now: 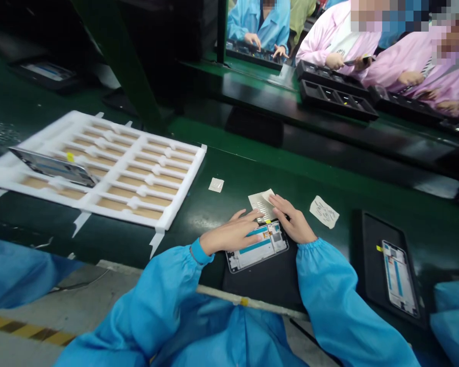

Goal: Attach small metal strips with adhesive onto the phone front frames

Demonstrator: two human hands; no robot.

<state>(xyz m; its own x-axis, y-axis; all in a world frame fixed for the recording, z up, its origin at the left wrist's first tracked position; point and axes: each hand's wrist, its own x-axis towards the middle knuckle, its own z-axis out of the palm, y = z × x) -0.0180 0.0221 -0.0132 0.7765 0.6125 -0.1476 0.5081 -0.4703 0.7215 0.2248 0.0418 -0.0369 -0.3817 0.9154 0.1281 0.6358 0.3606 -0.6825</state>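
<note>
Devices come to three by my count: the open device (257,247) under my hands, a second device (398,278) lying in the black tray (367,239) at 3 o'clock, and a third device (51,165) propped at a tilt in the white foam tray (164,204) out at 10 o'clock. Paper bits also come to three: a lined sheet (260,203) just past my fingertips at 12 o'clock, a small white square (216,184) at 11 o'clock, and a crumpled scrap (324,211) at 2 o'clock whose dark marks are too small for me to read. The open device rests on a black mat (268,280) at the near edge of the green belt (309,168), straight ahead of me; its long axis runs from about 8 o'clock to 2 o'clock, inner side up, with a blue strip along its length and a small yellow tab at the far end. My left hand (231,235) lies flat on the device's far long edge, fingers spread wide and gripping nothing. My right hand (292,221) lies with fingers stretched out flat, tips touching the lined sheet and the device's far end; I cannot tell whether anything sits under the thumb. Across the belt, from 12 to 2 o'clock, other people in blue and pink coats have their hands over black compartment trays (336,94).
</note>
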